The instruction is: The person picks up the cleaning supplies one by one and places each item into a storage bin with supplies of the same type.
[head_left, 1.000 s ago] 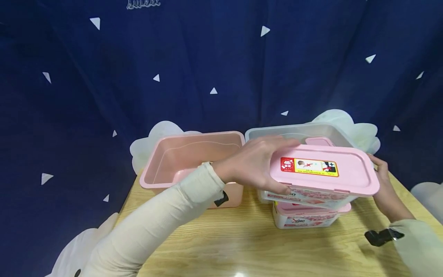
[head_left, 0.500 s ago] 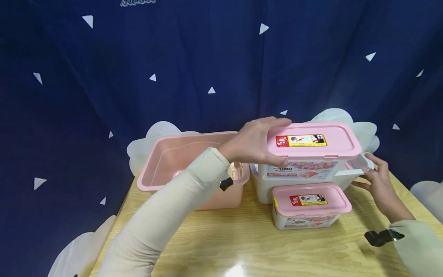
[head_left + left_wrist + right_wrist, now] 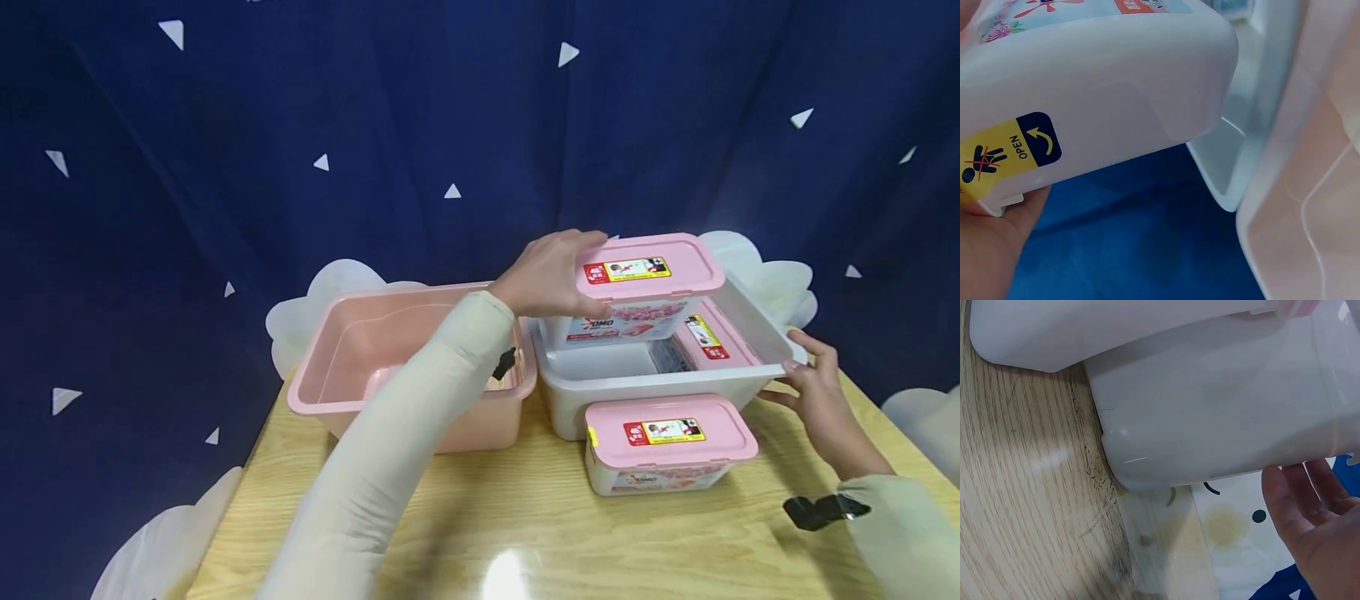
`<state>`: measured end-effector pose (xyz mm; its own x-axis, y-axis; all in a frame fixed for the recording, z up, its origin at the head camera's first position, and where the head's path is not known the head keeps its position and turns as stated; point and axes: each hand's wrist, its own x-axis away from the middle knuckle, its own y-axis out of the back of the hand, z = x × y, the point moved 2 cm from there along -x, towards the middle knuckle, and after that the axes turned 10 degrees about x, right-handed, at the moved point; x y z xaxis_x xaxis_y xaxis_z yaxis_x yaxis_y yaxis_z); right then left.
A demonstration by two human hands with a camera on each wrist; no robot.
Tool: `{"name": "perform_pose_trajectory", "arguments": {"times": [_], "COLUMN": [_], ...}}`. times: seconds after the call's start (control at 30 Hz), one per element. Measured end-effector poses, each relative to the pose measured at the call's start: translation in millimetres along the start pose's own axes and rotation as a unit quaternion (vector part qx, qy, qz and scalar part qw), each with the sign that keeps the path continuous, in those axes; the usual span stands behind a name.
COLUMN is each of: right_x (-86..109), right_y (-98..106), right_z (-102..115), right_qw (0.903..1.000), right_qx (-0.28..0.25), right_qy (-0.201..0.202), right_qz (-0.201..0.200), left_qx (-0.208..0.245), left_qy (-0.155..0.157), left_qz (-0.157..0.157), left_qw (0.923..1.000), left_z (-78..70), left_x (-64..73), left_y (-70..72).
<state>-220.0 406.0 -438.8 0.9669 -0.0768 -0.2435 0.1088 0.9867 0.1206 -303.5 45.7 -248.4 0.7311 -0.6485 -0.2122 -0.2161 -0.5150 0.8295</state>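
Note:
My left hand [image 3: 551, 271] grips the left end of a laundry detergent box [image 3: 652, 267] with a pink lid and white sides. This box hangs over the left back part of a white bin [image 3: 573, 408]. In the left wrist view, the box's end [image 3: 1122, 112] carries a yellow "OPEN" label, with my hand [image 3: 988, 256] around its lid edge. My right hand [image 3: 825, 408] holds the bin's front right corner, thumb at the rim and fingers underneath. Inside the bin, a second pink-lidded box [image 3: 720, 333] lies at the right.
A third pink-lidded box [image 3: 667, 433] stands on the wooden table [image 3: 570, 533], in front of the white bin. Left of that bin is a pink bin [image 3: 315, 408], close beside it. A dark blue curtain [image 3: 390, 125] hangs behind.
My left hand has carried the detergent box back and left, from above the front box to over the white bin. My right hand has left the box's right end and taken the bin's rim.

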Motion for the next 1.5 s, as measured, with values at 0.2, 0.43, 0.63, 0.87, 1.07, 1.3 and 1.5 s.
{"name": "perform_pose_trajectory", "arguments": {"times": [0.2, 0.43, 0.63, 0.87, 1.07, 1.3, 1.5], "right_x": [-0.4, 1.0, 8.5, 14.5, 16.4, 19.3, 20.4], "right_y": [-7, -12, -14, -16, -19, -23, -27], "right_z": [-1, 5, 10, 16, 16, 17, 18], "right_qw": [1.0, 0.9995, 0.9995, 0.9996, 0.9996, 0.9989, 0.9988], "right_qx": [-0.005, 0.031, 0.025, 0.026, 0.02, 0.044, 0.044], "right_qy": [-0.001, -0.006, -0.014, -0.01, -0.017, -0.017, -0.02], "right_qz": [-0.002, -0.006, -0.012, -0.008, -0.005, -0.005, -0.01], "left_qx": [-0.007, -0.018, 0.001, 0.03, 0.027, -0.021, -0.049], "left_qy": [0.026, 0.023, 0.043, 0.055, 0.074, 0.109, 0.112], "left_qz": [-0.004, -0.012, -0.008, -0.011, 0.018, 0.078, 0.097], "left_qw": [0.9996, 0.9995, 0.9991, 0.998, 0.9968, 0.9908, 0.9878], "left_z": [22.8, 39.8, 50.8, 60.6, 63.8, 67.7, 74.1], "left_x": [-6.1, -9.4, -8.4, -6.8, -5.2, -1.9, -2.8], "left_y": [-7.1, -16.8, -19.6, -18.7, -13.4, -11.1, -13.7]}}
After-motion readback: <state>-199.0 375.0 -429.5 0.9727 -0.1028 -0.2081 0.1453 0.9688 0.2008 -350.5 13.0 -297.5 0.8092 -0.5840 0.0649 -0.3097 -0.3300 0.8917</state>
